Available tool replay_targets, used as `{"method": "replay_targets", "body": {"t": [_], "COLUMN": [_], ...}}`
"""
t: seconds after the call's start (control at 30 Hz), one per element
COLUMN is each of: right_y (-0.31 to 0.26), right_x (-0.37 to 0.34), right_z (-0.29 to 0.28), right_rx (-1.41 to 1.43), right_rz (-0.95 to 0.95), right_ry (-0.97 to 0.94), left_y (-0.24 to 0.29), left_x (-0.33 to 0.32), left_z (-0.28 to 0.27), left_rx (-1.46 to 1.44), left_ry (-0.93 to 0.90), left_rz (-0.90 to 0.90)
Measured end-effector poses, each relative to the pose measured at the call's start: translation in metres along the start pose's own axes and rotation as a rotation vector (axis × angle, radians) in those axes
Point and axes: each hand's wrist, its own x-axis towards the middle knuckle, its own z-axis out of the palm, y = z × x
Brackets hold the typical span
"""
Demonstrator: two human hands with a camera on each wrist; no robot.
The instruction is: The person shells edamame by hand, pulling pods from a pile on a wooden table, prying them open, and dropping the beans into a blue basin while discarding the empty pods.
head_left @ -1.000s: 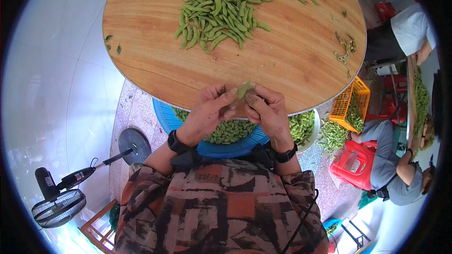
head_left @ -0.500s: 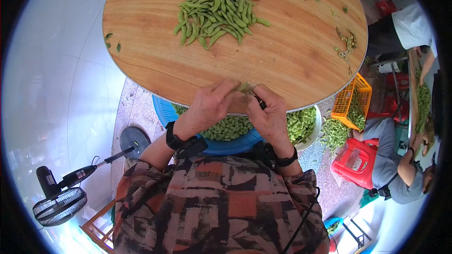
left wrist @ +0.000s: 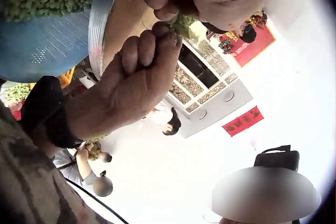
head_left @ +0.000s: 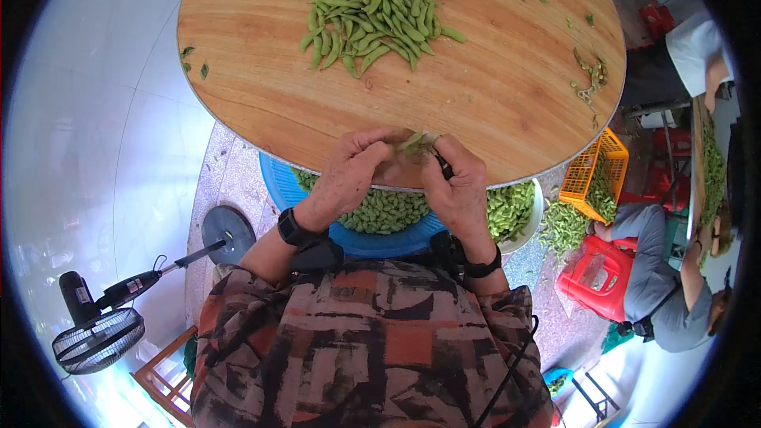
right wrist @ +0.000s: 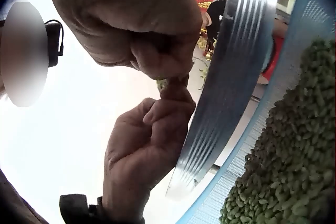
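Above the near edge of the round wooden table (head_left: 261, 103), both hands meet at a green pod (head_left: 412, 141). The left hand (head_left: 349, 174) has its fingers curled and pinches the pod's left side. From the other side the right hand (head_left: 457, 188) pinches it, a dark ring-like thing on one finger. In the left wrist view green bits (left wrist: 184, 26) show between the fingertips; in the right wrist view the fingers cover most of the pod (right wrist: 162, 84). Below the table edge a blue basket (head_left: 273, 182) holds shelled green beans (head_left: 384, 212).
A large pile of pods (head_left: 372, 16) lies on the table, with scraps (head_left: 588, 79) at its right. Beside the basket stands a white bowl of pods (head_left: 507, 210). An orange crate (head_left: 583, 178), a red stool (head_left: 594, 277) and seated people are at right, a fan (head_left: 99, 341) at left.
Both hands stay together over the table edge; the left hand has turned and its fingers are more curled. The pod has shifted slightly between the fingertips. The view has moved a little.
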Motion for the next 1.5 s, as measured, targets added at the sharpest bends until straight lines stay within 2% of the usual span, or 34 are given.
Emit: {"method": "replay_targets", "body": {"t": [0.17,0.23,0.27,0.33,0.47,0.53,0.77,0.83,0.87,0.9,0.93,0.97,1.03,1.1,1.13,1.17,1.2,1.23,1.27,1.3,1.33,1.37,1.4,1.43,1.5], "right_y": [0.001,-0.001,-0.006,-0.009,-0.009,-0.01,-0.003,0.002,0.006,0.01,0.002,-0.009,-0.008,0.008,0.013,0.016,0.019,0.028,0.041,0.049,0.05,0.051,0.052,0.053,0.046], "right_x": [0.001,-0.001,-0.002,-0.004,-0.007,-0.008,-0.005,-0.005,-0.006,-0.006,-0.006,-0.007,-0.016,-0.027,-0.034,-0.041,-0.048,-0.057,-0.067,-0.072,-0.073,-0.073,-0.071,-0.067,-0.055], "right_z": [0.001,0.004,0.006,0.007,0.012,0.013,0.002,-0.005,-0.013,-0.022,-0.035,-0.052,-0.084,-0.118,-0.134,-0.15,-0.164,-0.174,-0.179,-0.184,-0.188,-0.191,-0.191,-0.187,-0.179], "right_rx": [-0.037,-0.067,-0.082,-0.097,-0.118,-0.104,-0.073,-0.051,0.097,0.245,0.269,0.292,0.317,0.154,0.153,-0.045,-0.244,-0.245,-0.335,-0.424,-0.424,-0.509,-0.59,-0.545,-0.531], "right_rz": [-0.037,-0.068,-0.092,-0.117,-0.157,-0.17,-0.092,-0.103,0.032,0.168,0.225,0.283,0.344,0.141,0.141,0.095,0.049,0.048,0.15,0.252,0.251,0.304,0.354,0.36,0.316], "right_ry": [0.021,0.039,0.064,0.088,0.104,0.126,0.03,0.038,0.017,-0.006,0.003,0.012,0.034,-0.022,-0.023,-0.116,-0.207,-0.204,-0.121,-0.036,-0.035,0.044,0.122,0.185,0.18], "left_y": [0.005,0.008,0.003,-0.007,-0.008,-0.005,0.0,0.012,0.009,0.004,0.001,0.001,0.003,0.008,0.009,0.007,0.003,0.003,0.009,0.021,0.03,0.036,0.045,0.055,0.073], "left_x": [-0.005,-0.008,-0.007,-0.004,-0.005,-0.004,-0.002,-0.006,-0.006,-0.004,-0.003,-0.004,-0.006,-0.008,-0.008,-0.01,-0.014,-0.016,-0.018,-0.021,-0.023,-0.02,-0.013,-0.004,0.02], "left_z": [0.014,0.02,0.018,0.015,0.014,0.015,0.005,0.006,0.005,0.003,0.003,0.004,0.007,0.009,0.01,0.009,0.006,0.003,0.0,-0.003,-0.009,-0.017,-0.028,-0.038,-0.057], "left_rx": [-0.097,0.211,0.21,0.727,0.762,0.462,0.389,0.01,0.009,-0.145,-0.3,-0.301,-0.498,-0.529,-0.557,-0.557,-0.449,-0.339,-0.337,0.038,0.413,0.413,0.793,1.166,1.59], "left_ry": [0.054,0.069,0.068,0.155,0.147,0.149,0.111,-0.036,-0.033,-0.154,-0.274,-0.27,-0.225,-0.21,-0.197,-0.197,-0.219,-0.24,-0.244,-0.341,-0.428,-0.426,-0.213,0.018,0.245], "left_rz": [-0.019,0.006,0.004,0.362,0.376,0.194,0.053,-0.14,-0.14,-0.123,-0.103,-0.102,-0.163,-0.177,-0.194,-0.195,-0.179,-0.163,-0.164,-0.042,0.083,0.084,0.239,0.393,0.656]}}
